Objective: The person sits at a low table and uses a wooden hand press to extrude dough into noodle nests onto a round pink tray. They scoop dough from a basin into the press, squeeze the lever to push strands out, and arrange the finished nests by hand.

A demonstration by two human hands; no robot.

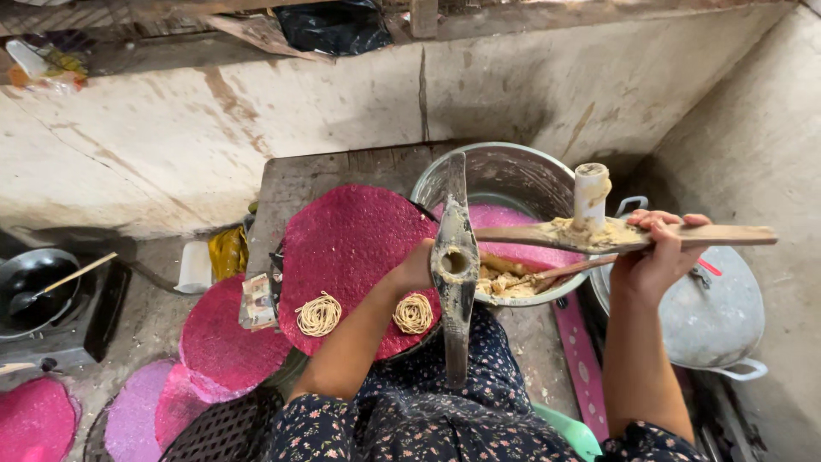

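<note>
My right hand [654, 257] grips a wooden press arm [684, 234] smeared with pale dough, a white plunger [591, 195] standing on it. My left hand [416, 269] reaches behind the other wooden press arm [454, 257], whose round hole is packed with dough, and is partly hidden by it. Two coils of fresh noodle strands [318, 313] [413, 313] lie on a round pink woven mat [342, 239]. A large steel bowl [513, 171] behind the press holds dough and a pink mat.
More pink and purple mats [224, 338] are stacked at lower left. A black pan with a wooden stick [34, 278] sits on a stove at far left. A metal pot lid [714, 312] lies at right. Concrete walls [171, 128] close in behind and right.
</note>
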